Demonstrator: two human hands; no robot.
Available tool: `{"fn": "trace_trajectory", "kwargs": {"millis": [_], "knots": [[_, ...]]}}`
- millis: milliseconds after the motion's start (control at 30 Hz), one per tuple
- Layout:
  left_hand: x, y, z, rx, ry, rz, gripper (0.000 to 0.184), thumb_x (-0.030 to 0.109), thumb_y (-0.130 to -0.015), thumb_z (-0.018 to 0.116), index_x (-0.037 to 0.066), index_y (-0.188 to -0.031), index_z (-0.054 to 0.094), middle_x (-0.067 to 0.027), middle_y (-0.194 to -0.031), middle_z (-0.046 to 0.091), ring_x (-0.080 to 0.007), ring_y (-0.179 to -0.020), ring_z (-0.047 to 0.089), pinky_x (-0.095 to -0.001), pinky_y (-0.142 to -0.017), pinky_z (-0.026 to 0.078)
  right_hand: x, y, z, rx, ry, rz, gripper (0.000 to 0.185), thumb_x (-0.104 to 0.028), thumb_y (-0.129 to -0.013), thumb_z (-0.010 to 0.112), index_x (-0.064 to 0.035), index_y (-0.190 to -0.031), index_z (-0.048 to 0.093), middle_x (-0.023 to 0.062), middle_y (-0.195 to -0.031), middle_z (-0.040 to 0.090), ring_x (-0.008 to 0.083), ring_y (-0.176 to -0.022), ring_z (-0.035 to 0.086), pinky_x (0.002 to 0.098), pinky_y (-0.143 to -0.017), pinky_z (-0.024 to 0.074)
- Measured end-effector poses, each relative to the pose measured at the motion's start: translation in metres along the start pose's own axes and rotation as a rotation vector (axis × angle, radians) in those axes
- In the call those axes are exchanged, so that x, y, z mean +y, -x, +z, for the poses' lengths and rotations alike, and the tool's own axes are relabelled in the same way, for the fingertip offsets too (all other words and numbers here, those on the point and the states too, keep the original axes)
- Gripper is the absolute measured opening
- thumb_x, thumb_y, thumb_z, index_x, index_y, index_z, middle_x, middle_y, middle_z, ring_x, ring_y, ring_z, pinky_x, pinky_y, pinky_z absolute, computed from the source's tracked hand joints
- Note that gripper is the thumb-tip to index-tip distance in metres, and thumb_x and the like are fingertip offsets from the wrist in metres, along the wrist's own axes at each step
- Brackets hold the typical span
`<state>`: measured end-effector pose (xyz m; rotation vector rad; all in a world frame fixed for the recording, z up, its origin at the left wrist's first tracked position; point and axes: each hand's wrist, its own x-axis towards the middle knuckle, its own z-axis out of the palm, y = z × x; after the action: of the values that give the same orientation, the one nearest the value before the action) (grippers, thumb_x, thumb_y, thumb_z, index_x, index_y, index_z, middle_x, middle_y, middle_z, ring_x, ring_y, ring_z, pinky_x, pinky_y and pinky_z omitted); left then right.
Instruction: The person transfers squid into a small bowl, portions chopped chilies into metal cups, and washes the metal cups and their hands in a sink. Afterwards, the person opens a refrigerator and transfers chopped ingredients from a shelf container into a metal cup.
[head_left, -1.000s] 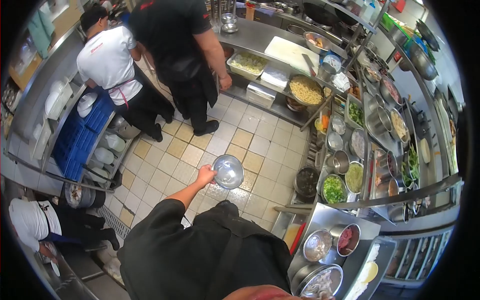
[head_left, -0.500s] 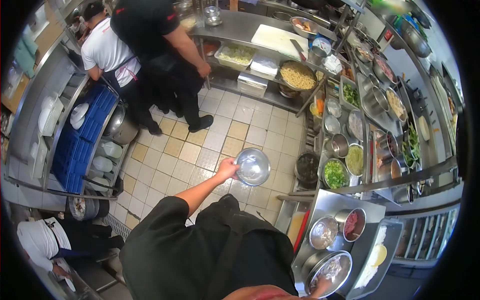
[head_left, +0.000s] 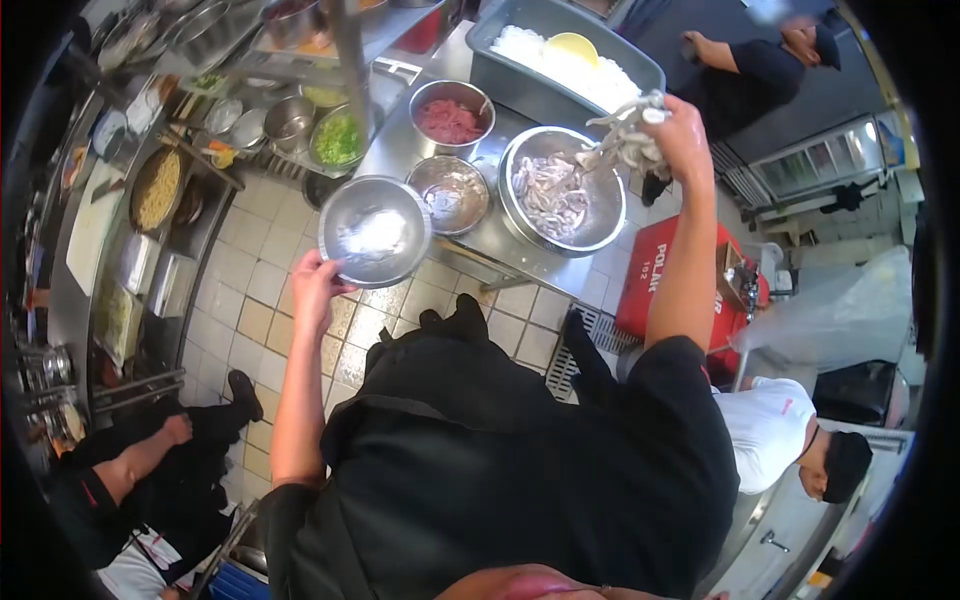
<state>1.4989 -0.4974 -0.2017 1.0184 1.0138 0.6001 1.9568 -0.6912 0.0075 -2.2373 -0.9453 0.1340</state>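
Note:
My left hand (head_left: 318, 290) grips the lower left rim of a shiny metal bowl (head_left: 375, 232), which looks empty. Raised at the right, my right hand (head_left: 683, 145) is closed on pale, slimy strips (head_left: 638, 137) like squid, some hanging from the fingers. Just below and left of it, a large metal bowl (head_left: 562, 188) on the steel counter holds more of these strips. Beside that bowl sit a smaller bowl with pale scraps (head_left: 448, 195) and a pot of red meat (head_left: 452, 119).
A grey tub (head_left: 640, 72) of white food with a yellow scoop stands behind the bowls. Chopped greens (head_left: 338, 138) lie at the upper left. A red box (head_left: 650, 275) stands right of the counter. Co-workers are at the upper right, lower right and lower left.
The view has swung round toward the counter with the bowls. My right hand has lifted out of the large bowl with strips in it. The empty bowl is now beside the counter.

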Motion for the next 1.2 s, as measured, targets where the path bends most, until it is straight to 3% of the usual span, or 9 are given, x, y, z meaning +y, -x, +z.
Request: {"fn": "trace_trajectory", "kwargs": {"millis": [100,400,500,800,867,900,1000,1133,1200], "knots": [[0.012,-0.005,0.058,-0.133,-0.005,-0.009,0.006,0.003,-0.080,0.059,0.000,-0.084,0.055,-0.0077,-0.072,0.058,-0.0143,-0.053,0.059,-0.0264,-0.047,0.054,-0.028,0.001,-0.016,0.020,-0.219,-0.042,0.023,-0.002,-0.069,0.066,0.0015,-0.092,0.068,0.0042,-0.080,0.068,0.0090,-0.070,0.060,0.0251,-0.066,0.0472],[0.015,-0.017,0.141,-0.319,-0.027,-0.066,0.010,0.003,-0.080,0.060,0.003,-0.075,0.052,-0.0060,-0.068,0.057,-0.0150,-0.050,0.058,-0.0267,-0.046,0.054,-0.070,-0.011,-0.071,0.024,-0.563,-0.279,0.023,0.000,-0.076,0.066,0.0029,-0.098,0.062,0.0087,-0.085,0.067,0.0138,-0.072,0.065,0.0256,-0.062,0.0535],[0.020,-0.010,0.149,-0.323,-0.068,-0.097,0.007,0.004,-0.084,0.059,0.003,-0.079,0.054,-0.0058,-0.071,0.058,-0.0149,-0.052,0.059,-0.0265,-0.049,0.055,-0.075,-0.021,-0.085,-0.043,-0.676,-0.278,0.027,-0.003,-0.080,0.066,-0.0011,-0.107,0.059,0.0085,-0.092,0.065,0.0171,-0.080,0.066,0.0286,-0.072,0.0552],[0.007,-0.014,0.164,-0.319,-0.012,-0.065,0.007,0.002,-0.082,0.059,0.003,-0.078,0.054,-0.0058,-0.068,0.058,-0.0139,-0.050,0.058,-0.0283,-0.048,0.056,-0.079,0.031,0.021,-0.265,-1.074,-0.159,0.029,0.005,-0.075,0.063,-0.0011,-0.102,0.058,0.0093,-0.091,0.065,0.0183,-0.078,0.067,0.0314,-0.070,0.0567],[0.008,-0.007,0.164,-0.299,-0.001,-0.062,0.006,0.001,-0.082,0.058,0.003,-0.078,0.053,-0.0056,-0.067,0.057,-0.0136,-0.050,0.058,-0.0289,-0.047,0.056,-0.071,0.059,0.082,-0.258,-0.942,0.040,0.030,0.003,-0.075,0.067,-0.0020,-0.104,0.059,0.0088,-0.090,0.067,0.0174,-0.079,0.066,0.0299,-0.071,0.0554],[0.006,-0.008,0.164,-0.293,0.002,-0.060,0.006,0.001,-0.081,0.058,0.003,-0.078,0.054,-0.0055,-0.067,0.057,-0.0136,-0.050,0.058,-0.0290,-0.047,0.056,-0.061,0.066,0.110,-0.299,-0.542,0.050,0.030,0.000,-0.074,0.070,-0.0014,-0.102,0.062,0.0085,-0.092,0.067,0.0170,-0.081,0.066,0.0295,-0.074,0.0533],[-0.004,-0.014,0.160,-0.274,0.001,-0.024,0.005,0.001,-0.081,0.058,0.003,-0.080,0.054,-0.0064,-0.070,0.060,-0.0137,-0.052,0.059,-0.0295,-0.047,0.056,-0.015,0.088,0.160,-0.485,-0.061,-0.490,0.032,-0.010,-0.074,0.070,-0.0045,-0.105,0.066,0.0127,-0.099,0.068,0.0225,-0.087,0.065,0.0314,-0.078,0.0511],[-0.018,-0.015,0.143,-0.231,0.039,-0.037,0.004,0.002,-0.081,0.057,0.003,-0.084,0.055,-0.0075,-0.076,0.064,-0.0139,-0.056,0.062,-0.0284,-0.050,0.056,-0.002,0.071,0.116,-0.425,-0.378,0.130,0.034,-0.008,-0.075,0.067,-0.0034,-0.109,0.067,0.0131,-0.087,0.069,0.0161,-0.077,0.066,0.0273,-0.070,0.0524],[-0.014,-0.009,0.137,-0.219,0.073,-0.016,0.005,0.002,-0.081,0.057,0.003,-0.086,0.055,-0.0073,-0.077,0.064,-0.0138,-0.058,0.062,-0.0275,-0.052,0.056,0.051,0.055,0.103,-0.354,-0.222,0.185,0.034,-0.015,-0.076,0.069,-0.0020,-0.107,0.067,0.0151,-0.084,0.069,0.0200,-0.076,0.067,0.0303,-0.070,0.0529]]}}
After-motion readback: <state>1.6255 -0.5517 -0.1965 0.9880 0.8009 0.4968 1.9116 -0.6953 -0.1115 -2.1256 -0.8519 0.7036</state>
